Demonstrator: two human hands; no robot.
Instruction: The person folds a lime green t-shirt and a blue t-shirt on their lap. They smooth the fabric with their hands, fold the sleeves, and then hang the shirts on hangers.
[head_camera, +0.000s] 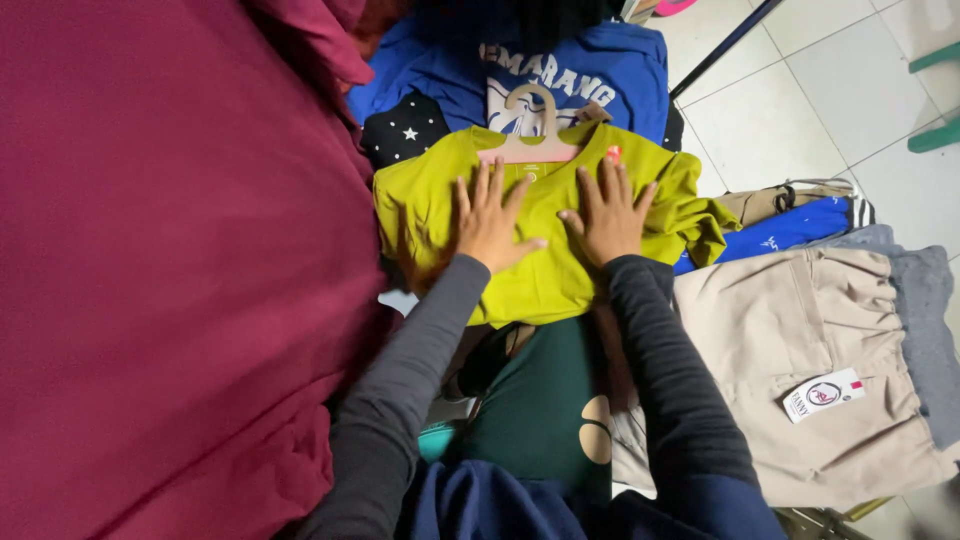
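- Both hands flat, palms down, fingers spread on a yellow-green shirt (540, 270), frame centre.
- Left hand (492, 222) and right hand (607, 218) side by side, thumbs nearly meeting; dark grey sleeves (660, 380) run in from 6 o'clock.
- Shirt sits on a pale pink hanger (530, 135), hook toward 12 o'clock, just above the fingertips.
- Blue shirt (620, 70) with white print lies under it at 12 o'clock; black star-print fabric (405, 130) at 11.
- Beige shorts (790, 330) with a white tag (822, 394) at 4 o'clock, on grey cloth (925, 310).
- Dark green garment (540, 400) at 6 o'clock.
- Large maroon fabric (170, 270) fills 9 o'clock.
- White tiled floor (800, 90) at 2 o'clock.
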